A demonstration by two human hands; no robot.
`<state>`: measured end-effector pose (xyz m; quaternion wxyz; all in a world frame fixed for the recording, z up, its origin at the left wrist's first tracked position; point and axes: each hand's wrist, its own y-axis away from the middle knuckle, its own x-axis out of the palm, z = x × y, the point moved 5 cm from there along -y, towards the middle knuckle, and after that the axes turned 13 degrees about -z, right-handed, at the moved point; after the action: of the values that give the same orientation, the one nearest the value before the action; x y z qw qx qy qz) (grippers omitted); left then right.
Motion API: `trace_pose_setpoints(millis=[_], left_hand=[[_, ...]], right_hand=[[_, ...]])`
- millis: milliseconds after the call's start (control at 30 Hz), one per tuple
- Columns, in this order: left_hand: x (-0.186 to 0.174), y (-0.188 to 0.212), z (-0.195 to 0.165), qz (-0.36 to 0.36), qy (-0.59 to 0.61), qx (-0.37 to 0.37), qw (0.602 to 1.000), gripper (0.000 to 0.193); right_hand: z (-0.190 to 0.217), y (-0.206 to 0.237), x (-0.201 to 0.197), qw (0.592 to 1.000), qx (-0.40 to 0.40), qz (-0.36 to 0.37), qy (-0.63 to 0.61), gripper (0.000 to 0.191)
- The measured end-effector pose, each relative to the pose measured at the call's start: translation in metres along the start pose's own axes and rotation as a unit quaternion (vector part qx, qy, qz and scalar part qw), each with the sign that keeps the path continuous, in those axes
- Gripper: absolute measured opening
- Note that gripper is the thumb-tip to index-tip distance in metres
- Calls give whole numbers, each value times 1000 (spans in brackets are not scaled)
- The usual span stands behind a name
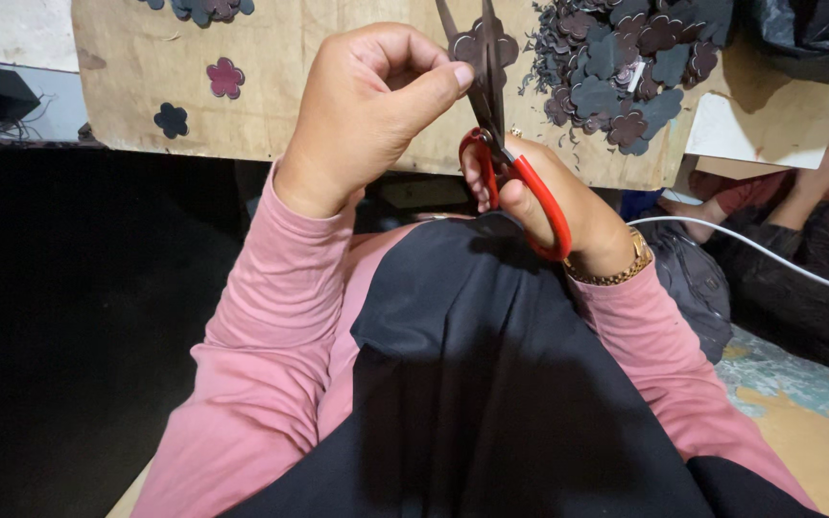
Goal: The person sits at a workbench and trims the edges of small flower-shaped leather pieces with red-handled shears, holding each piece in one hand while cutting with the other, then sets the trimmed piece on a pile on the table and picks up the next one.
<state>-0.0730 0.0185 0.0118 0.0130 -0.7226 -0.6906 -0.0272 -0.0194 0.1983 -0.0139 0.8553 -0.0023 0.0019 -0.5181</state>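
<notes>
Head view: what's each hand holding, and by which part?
Right hand holds the red-handled scissors by the handle loops, fingers through them. Left hand pinches a dark flower-shaped cutout at its lower left edge, between the open blades.

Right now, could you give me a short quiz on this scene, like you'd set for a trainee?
1. True or false: the right hand holds the red-handled scissors.
2. Which is the left hand pinching between the blades? A) a dark flower-shaped piece B) a white sheet C) a cable
3. Fill in: the big heap of cut flower shapes lies on the wooden board to the ____ of the scissors.

Key
1. True: its fingers pass through the red loops.
2. A.
3. Right; only a few loose flowers lie to the left.
</notes>
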Motion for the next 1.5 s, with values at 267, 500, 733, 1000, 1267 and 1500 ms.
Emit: trace_pose_setpoints(millis=[267, 500, 733, 1000, 1267, 1500], left_hand=[[-1, -1, -1, -1, -25, -3, 1000, 13], [1, -1, -1, 4, 3, 13, 1000, 12], [6, -1, 1, -1, 28, 25, 999, 11], [10, 1, 6, -3, 17, 17, 1000, 9], [6, 0, 4, -39, -2, 99, 994, 15], [9, -2, 15, -22, 101, -53, 993, 11]], right_hand=[[1, -1, -2, 1000, 5, 0, 15, 81], [1, -1, -1, 999, 26, -13, -14, 80], [-3, 0, 4, 997, 42, -48, -33, 80], [-5, -1, 4, 998, 0, -59, -2, 77], [-10, -2, 3, 998, 26, -50, -9, 78], [-7, 2, 5, 993, 52, -30, -104, 86]])
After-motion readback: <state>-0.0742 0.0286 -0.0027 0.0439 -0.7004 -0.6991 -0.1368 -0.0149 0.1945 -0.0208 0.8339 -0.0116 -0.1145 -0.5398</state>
